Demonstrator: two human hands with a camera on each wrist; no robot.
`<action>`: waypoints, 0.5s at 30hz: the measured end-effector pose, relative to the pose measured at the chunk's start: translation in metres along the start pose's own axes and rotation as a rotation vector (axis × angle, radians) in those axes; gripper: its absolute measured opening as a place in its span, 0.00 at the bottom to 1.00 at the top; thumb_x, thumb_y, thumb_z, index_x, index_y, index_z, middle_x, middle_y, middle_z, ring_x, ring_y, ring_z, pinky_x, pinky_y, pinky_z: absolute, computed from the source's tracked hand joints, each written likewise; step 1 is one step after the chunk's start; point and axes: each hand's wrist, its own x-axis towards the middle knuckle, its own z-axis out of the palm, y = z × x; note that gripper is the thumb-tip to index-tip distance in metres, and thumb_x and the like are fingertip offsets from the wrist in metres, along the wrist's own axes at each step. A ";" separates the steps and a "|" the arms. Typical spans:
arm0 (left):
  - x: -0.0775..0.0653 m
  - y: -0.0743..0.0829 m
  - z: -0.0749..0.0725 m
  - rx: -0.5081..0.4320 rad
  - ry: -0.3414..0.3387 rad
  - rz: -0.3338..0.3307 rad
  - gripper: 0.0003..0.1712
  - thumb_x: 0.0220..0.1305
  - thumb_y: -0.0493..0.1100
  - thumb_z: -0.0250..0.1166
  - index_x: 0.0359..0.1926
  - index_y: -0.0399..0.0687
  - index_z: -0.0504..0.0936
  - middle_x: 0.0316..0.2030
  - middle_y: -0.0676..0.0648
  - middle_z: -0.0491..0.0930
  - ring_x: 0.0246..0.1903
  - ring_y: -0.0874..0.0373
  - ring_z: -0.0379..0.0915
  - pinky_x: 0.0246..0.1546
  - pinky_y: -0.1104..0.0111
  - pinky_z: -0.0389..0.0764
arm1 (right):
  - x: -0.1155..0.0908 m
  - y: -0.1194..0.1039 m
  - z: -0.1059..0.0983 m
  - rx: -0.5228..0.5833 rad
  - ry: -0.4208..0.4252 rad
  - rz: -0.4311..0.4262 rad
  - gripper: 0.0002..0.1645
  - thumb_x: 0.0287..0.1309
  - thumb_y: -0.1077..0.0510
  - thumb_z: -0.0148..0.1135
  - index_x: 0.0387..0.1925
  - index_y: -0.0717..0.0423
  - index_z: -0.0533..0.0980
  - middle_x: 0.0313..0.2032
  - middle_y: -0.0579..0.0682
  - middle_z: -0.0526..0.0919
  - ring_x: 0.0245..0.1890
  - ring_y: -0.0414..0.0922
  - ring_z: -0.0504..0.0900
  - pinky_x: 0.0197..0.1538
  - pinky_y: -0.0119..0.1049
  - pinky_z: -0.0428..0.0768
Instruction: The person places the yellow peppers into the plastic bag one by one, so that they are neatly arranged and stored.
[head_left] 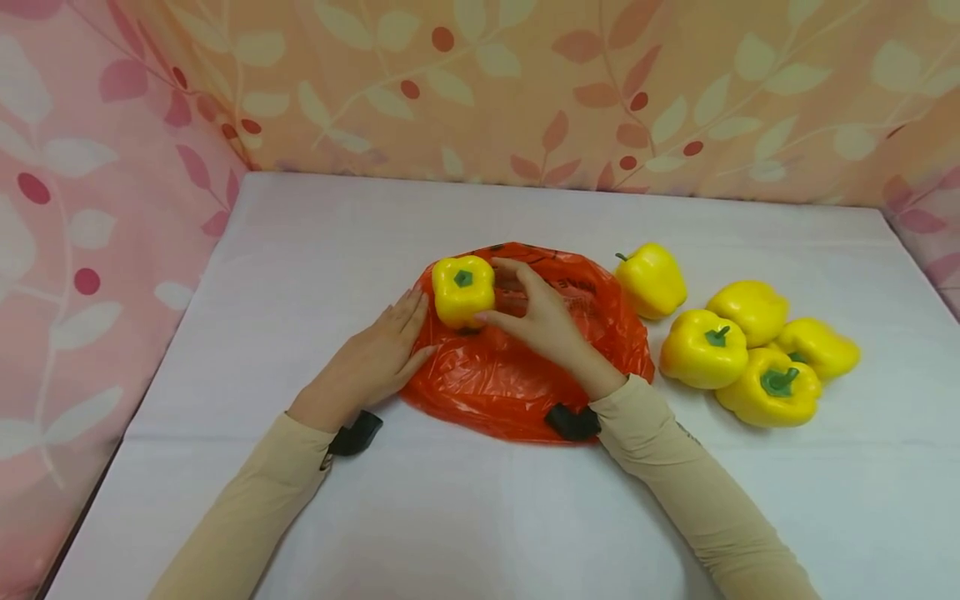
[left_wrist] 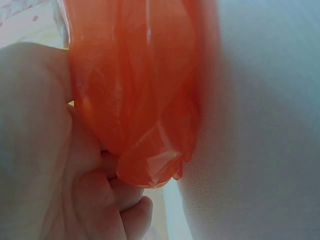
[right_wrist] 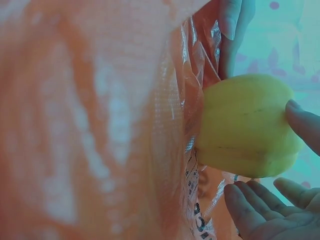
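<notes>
A yellow bell pepper [head_left: 463, 293] with a green stem stands upright on the left part of a red plastic bag [head_left: 487, 408]. My right hand [head_left: 542, 321] is at the pepper's right side, thumb and fingers spread around it. In the right wrist view the thumb touches the pepper [right_wrist: 250, 125], while the fingers look straight and slightly apart from it. My left hand [head_left: 375, 354] lies along the bag's left edge, fingers extended and close to the pepper. The left wrist view shows its fingers against the bag's crumpled edge [left_wrist: 145, 170].
Several more yellow bell peppers [head_left: 703, 350] lie to the right of the bag on the white tabletop [head_left: 480, 525]. One pepper [head_left: 651, 282] is beside the bag's right edge. Floral cloth walls [head_left: 480, 92] stand behind and at the sides.
</notes>
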 end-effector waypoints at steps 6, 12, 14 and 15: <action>-0.001 0.000 0.000 0.002 0.000 0.001 0.43 0.69 0.54 0.52 0.72 0.33 0.45 0.72 0.37 0.44 0.71 0.45 0.39 0.67 0.54 0.52 | 0.001 0.001 0.001 0.000 0.012 0.007 0.39 0.51 0.59 0.70 0.63 0.59 0.65 0.57 0.54 0.73 0.56 0.48 0.74 0.58 0.43 0.74; 0.000 -0.001 0.002 0.011 0.009 0.002 0.43 0.70 0.54 0.52 0.72 0.33 0.45 0.72 0.36 0.44 0.71 0.44 0.40 0.67 0.54 0.51 | 0.000 0.000 0.000 -0.005 0.025 0.022 0.38 0.50 0.59 0.71 0.62 0.59 0.66 0.56 0.53 0.73 0.56 0.48 0.74 0.58 0.41 0.74; 0.000 -0.001 0.002 0.013 0.012 0.003 0.43 0.70 0.54 0.52 0.72 0.33 0.45 0.72 0.36 0.45 0.71 0.44 0.40 0.67 0.54 0.51 | 0.000 -0.001 0.000 -0.006 0.022 0.029 0.38 0.51 0.59 0.71 0.62 0.59 0.66 0.57 0.53 0.73 0.57 0.47 0.74 0.58 0.40 0.74; 0.000 -0.001 0.002 0.012 0.012 0.001 0.43 0.70 0.54 0.51 0.72 0.33 0.45 0.72 0.36 0.44 0.71 0.44 0.40 0.67 0.54 0.51 | 0.000 -0.001 0.000 -0.007 0.019 0.033 0.38 0.51 0.59 0.70 0.62 0.59 0.66 0.57 0.53 0.73 0.57 0.47 0.74 0.58 0.39 0.74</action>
